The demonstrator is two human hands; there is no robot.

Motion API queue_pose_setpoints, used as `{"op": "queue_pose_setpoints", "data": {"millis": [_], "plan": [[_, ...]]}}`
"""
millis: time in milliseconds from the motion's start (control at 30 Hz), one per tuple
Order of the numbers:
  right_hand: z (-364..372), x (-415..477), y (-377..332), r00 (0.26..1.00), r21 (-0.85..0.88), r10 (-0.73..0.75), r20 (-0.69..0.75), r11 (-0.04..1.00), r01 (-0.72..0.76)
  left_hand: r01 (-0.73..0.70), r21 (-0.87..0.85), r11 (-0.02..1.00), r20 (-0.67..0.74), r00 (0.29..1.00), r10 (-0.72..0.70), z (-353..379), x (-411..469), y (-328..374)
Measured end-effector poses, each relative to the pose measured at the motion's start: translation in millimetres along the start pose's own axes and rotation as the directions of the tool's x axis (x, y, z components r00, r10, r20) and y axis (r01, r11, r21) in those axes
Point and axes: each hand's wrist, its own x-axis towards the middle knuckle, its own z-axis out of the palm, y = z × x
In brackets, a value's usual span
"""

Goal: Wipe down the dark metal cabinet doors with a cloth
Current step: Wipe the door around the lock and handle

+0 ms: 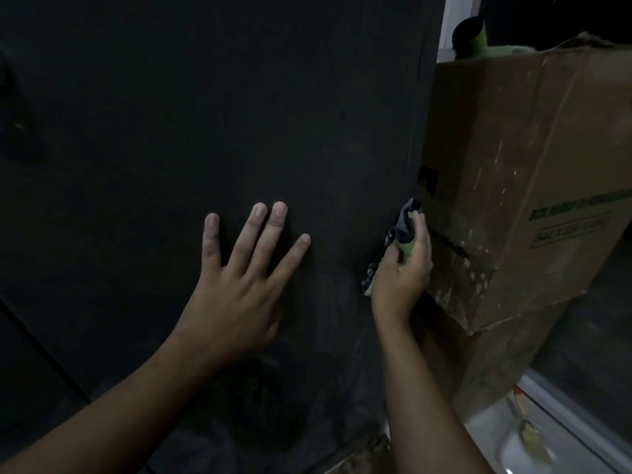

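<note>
Head view: the left hand (239, 285) lies flat on the dark cabinet door (205, 97), fingers straight and spread. At the door's right edge the right hand (402, 282) grips a bunched dark-and-green cloth (403, 227) against the metal, just beside a worn cardboard box (530, 165).

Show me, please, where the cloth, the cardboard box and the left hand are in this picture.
cloth (405, 225): head view, on its dark bunched upper fold.
cardboard box (530, 148): head view, on its bare brown side.
left hand (236, 289): head view, on the back of the hand.
</note>
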Motion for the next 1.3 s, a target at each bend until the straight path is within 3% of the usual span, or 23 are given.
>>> {"op": "queue_pose_setpoints", "data": {"millis": [233, 300, 367, 500, 567, 633, 700, 767, 833, 867, 933, 1000, 1067, 1133, 1200, 1267, 1300], "plan": [[-14, -63, 26, 0.942, -0.037, 0.335, 0.010, 0.942, -0.335, -0.065, -0.029, 0.997, 0.050, 0.997, 0.066, -8, -7, -11], [-14, -61, 12, 0.887, 0.045, 0.461, -0.009, 0.887, -0.460, -0.075, -0.034, 0.997, 0.074, 0.994, 0.077, -11, -14, -15], [-11, -59, -11, 0.891, 0.168, 0.453, 0.011, 0.878, -0.449, -0.088, -0.028, 0.996, 0.087, 0.992, 0.090, -14, -23, -20], [5, -70, -54, 0.978, 0.210, 0.188, 0.086, 0.957, -0.202, -0.093, -0.026, 0.995, 0.135, 0.986, 0.096, -17, -45, -36], [10, -77, -58, 0.989, 0.189, -0.052, 0.142, 0.982, 0.024, -0.105, -0.011, 0.994, 0.147, 0.983, 0.106, -19, -55, -44], [10, -84, -51, 0.916, 0.185, -0.330, 0.229, 0.938, 0.292, -0.113, -0.003, 0.994, 0.158, 0.981, 0.113, -19, -62, -50], [5, -88, -40, 0.780, 0.215, -0.541, 0.313, 0.841, 0.497, -0.108, -0.004, 0.994, 0.168, 0.980, 0.107, -21, -66, -54], [-1, -88, -26, 0.660, 0.242, -0.625, 0.417, 0.776, 0.582, -0.098, -0.003, 0.995, 0.176, 0.979, 0.097, -23, -68, -55], [-10, -87, -4, 0.616, 0.219, -0.598, 0.513, 0.785, 0.580, -0.095, -0.003, 0.996, 0.184, 0.978, 0.093, -25, -70, -55], [-15, -88, 7, 0.643, 0.173, -0.553, 0.530, 0.813, 0.557, -0.101, 0.003, 0.995, 0.182, 0.978, 0.098, -26, -71, -55], [-23, -93, 23, 0.798, 0.049, -0.361, 0.482, 0.921, 0.386, -0.111, 0.017, 0.994, 0.186, 0.977, 0.106, -27, -74, -54], [-22, -94, 23, 0.943, -0.025, 0.003, 0.333, 1.000, 0.006, -0.095, 0.008, 0.995, 0.208, 0.974, 0.091, -28, -76, -53], [-13, -89, 7, 0.934, 0.039, 0.335, 0.121, 0.939, -0.342, -0.083, 0.006, 0.997, 0.200, 0.977, 0.080, -29, -80, -52], [0, -84, -12, 0.868, 0.171, 0.497, -0.005, 0.855, -0.489, -0.080, 0.004, 0.997, 0.201, 0.976, 0.078, -27, -84, -52], [8, -89, -30, 0.907, 0.192, 0.422, -0.005, 0.890, -0.413, -0.081, -0.003, 0.997, 0.207, 0.975, 0.079, -25, -88, -53], [11, -101, -48, 0.985, 0.155, 0.152, 0.079, 0.974, -0.163, -0.088, -0.018, 0.996, 0.189, 0.978, 0.090, -23, -91, -55], [13, -108, -54, 0.989, 0.128, -0.022, 0.144, 0.992, 0.003, -0.089, -0.033, 0.996, 0.181, 0.979, 0.093, -22, -92, -56]]}}
